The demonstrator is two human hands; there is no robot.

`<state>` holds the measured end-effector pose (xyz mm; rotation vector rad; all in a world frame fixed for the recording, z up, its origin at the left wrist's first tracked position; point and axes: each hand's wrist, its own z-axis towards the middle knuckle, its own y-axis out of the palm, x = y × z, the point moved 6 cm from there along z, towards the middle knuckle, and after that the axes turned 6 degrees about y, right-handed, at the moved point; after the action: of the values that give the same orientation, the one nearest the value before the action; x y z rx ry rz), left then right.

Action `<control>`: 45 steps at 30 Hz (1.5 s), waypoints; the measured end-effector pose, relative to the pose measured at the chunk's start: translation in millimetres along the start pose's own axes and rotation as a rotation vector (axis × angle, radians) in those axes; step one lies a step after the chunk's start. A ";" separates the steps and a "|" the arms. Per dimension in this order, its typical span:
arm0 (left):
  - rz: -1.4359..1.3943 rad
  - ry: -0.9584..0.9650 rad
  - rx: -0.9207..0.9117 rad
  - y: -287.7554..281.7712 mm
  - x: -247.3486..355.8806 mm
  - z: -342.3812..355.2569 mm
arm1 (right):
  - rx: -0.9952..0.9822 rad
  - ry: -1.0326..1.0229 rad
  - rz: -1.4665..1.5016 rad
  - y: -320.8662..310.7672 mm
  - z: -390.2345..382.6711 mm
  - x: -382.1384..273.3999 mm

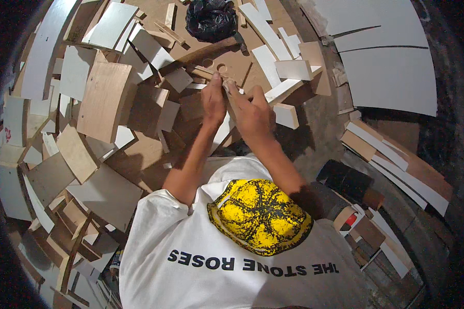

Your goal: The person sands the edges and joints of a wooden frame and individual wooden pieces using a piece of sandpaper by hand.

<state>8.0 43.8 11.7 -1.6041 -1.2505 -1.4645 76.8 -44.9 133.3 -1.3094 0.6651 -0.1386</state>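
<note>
My left hand (214, 100) and my right hand (253, 116) are close together in front of my chest. Both are closed around a narrow light wood piece (231, 104), mostly covered by my fingers. My thumbs meet near its far end. Just beyond my fingertips, a small round wooden piece (221, 67) lies on the brown board (237, 72). A hammer (201, 53) rests past my left hand, its dark head toward the right.
White-faced and bare wood offcuts (105, 98) are heaped along my left. A black plastic bag (210, 21) sits at the far middle. More white blocks (294, 70) lie beyond my right hand, and large white panels (389, 72) at the far right. Board strips (397, 159) lie nearer on the right.
</note>
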 end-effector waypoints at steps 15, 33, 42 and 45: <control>-0.092 0.065 -0.069 8.8 19.0 8.6 | 0.015 0.006 0.110 -2.4 -21.5 5.3; -0.045 0.088 -0.006 9.7 13.2 8.4 | -0.032 0.049 0.019 4.1 -14.8 2.4; -0.144 0.022 0.047 4.2 6.9 10.6 | -0.100 0.048 -0.029 3.5 -14.2 1.5; 0.009 -0.020 0.047 3.8 5.0 15.4 | -0.161 0.057 -0.032 7.1 -26.5 7.8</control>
<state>17.0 57.6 14.3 -1.5948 -1.2778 -1.4066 67.3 -68.8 121.1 -1.4756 0.7161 -0.1513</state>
